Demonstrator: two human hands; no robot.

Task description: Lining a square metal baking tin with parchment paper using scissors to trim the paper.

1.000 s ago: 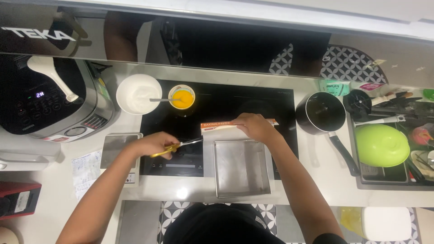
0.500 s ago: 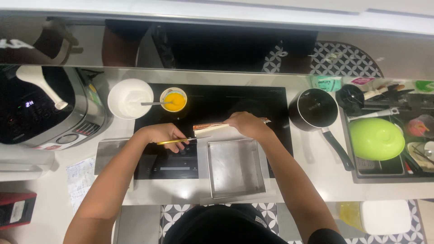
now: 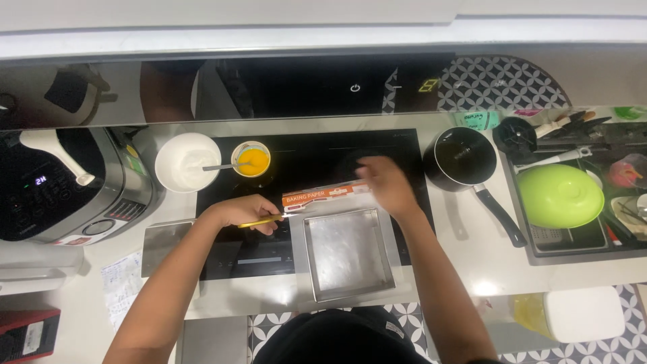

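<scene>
My left hand (image 3: 248, 211) is closed around a thin yellow-handled tool (image 3: 264, 220) whose tip points at the left end of a long orange-and-white baking paper box (image 3: 322, 196). The box lies across the black hob (image 3: 317, 158), along the far rim of a square metal baking tin (image 3: 349, 253). My right hand (image 3: 384, 186) is blurred at the right end of the box. Whether it grips the box or the paper does not show.
A white bowl (image 3: 187, 162) and a small bowl of yellow yolk (image 3: 252, 160) with a spoon stand at the hob's back left. A black saucepan (image 3: 464, 156) sits to the right, a green bowl (image 3: 559, 196) in the sink. A multicooker (image 3: 57, 185) is at the left.
My right hand has slid from the middle of the box to its right end and is now blurred. The view has shifted slightly. My left hand keeps its place with the tool.
</scene>
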